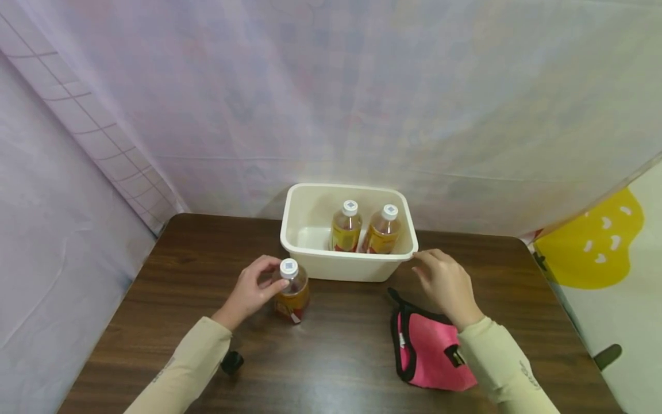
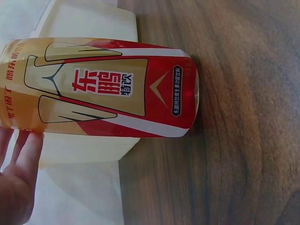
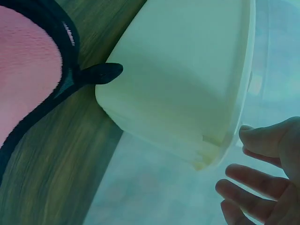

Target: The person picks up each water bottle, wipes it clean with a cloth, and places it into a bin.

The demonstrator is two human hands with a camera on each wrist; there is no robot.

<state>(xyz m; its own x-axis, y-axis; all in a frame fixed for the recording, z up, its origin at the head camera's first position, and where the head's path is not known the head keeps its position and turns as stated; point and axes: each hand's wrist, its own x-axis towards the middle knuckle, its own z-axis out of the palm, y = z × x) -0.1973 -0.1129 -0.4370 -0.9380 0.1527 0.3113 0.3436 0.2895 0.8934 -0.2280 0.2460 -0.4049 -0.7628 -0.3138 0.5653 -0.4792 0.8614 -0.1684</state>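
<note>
My left hand (image 1: 252, 292) holds a drink bottle (image 1: 295, 300) by its upper part, thumb and fingers around it below the white cap. The bottle stands upright in front of a cream plastic bin (image 1: 341, 268); its gold and red label (image 2: 108, 89) fills much of the left wrist view. Two more such bottles, a middle one (image 1: 346, 230) and a right one (image 1: 383, 234), stand inside the bin. My right hand (image 1: 446, 283) is at the bin's front right corner, fingertips right at the rim (image 3: 243, 93), its fingers loosely bent and spread around nothing.
A pink pouch-like cloth item (image 1: 431, 351) with black edging lies under my right forearm, its black tab (image 3: 101, 73) pointing at the bin. A small black object (image 1: 232, 362) lies beside my left sleeve. Pale curtain (image 1: 331, 103) hangs behind the brown wooden table (image 1: 331, 351).
</note>
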